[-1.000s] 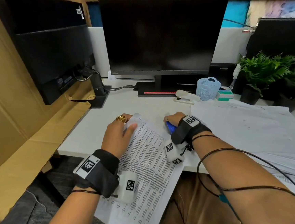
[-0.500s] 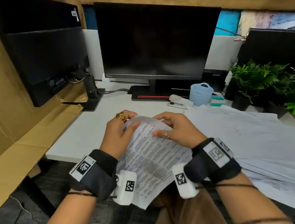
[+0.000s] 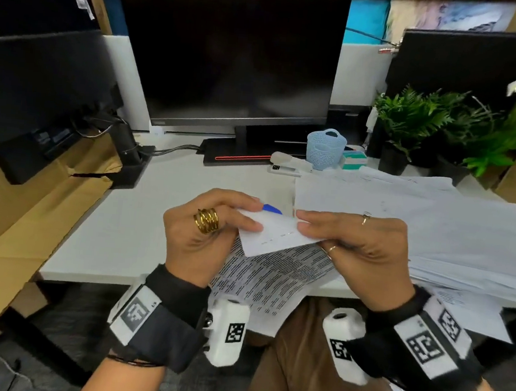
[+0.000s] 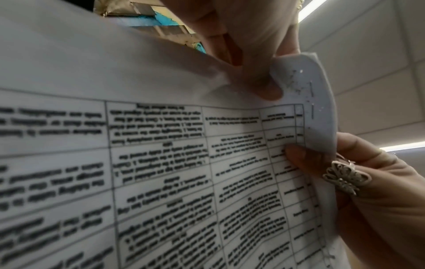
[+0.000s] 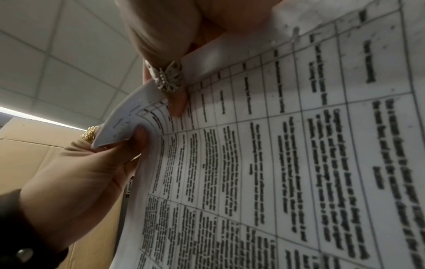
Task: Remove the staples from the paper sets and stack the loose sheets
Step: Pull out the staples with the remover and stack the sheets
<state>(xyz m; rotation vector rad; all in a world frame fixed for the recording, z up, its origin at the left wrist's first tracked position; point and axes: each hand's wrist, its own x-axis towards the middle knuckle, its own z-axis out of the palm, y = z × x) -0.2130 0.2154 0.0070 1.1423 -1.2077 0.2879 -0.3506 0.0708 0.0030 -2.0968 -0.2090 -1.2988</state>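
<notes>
Both hands hold a printed paper set (image 3: pixel 275 271) up over the desk's front edge. Its top corner (image 3: pixel 273 232) is folded toward me, blank side up, with a row of staples (image 3: pixel 278 237) across it. My left hand (image 3: pixel 248 216), wearing a gold coil ring, pinches the corner's left side. My right hand (image 3: pixel 301 222) pinches its right side. The left wrist view shows the staples (image 4: pixel 311 102) beside my left thumb (image 4: pixel 269 91); the right wrist view shows the same corner (image 5: pixel 119 127). A blue staple remover (image 3: pixel 272 209) lies on the desk behind the paper. The loose sheets (image 3: pixel 418 234) are stacked to the right.
A white stapler (image 3: pixel 287 163), a pale blue basket (image 3: pixel 324 149) and a small box (image 3: pixel 353 160) stand in front of the centre monitor (image 3: pixel 231 55). Potted plants (image 3: pixel 413 121) fill the back right. A second monitor (image 3: pixel 42 83) and cardboard (image 3: pixel 13 236) are on the left.
The paper set lay flat on the desk with my right hand on the blue remover. Both hands have since lifted it and folded its stapled corner toward me; the remover stays on the desk.
</notes>
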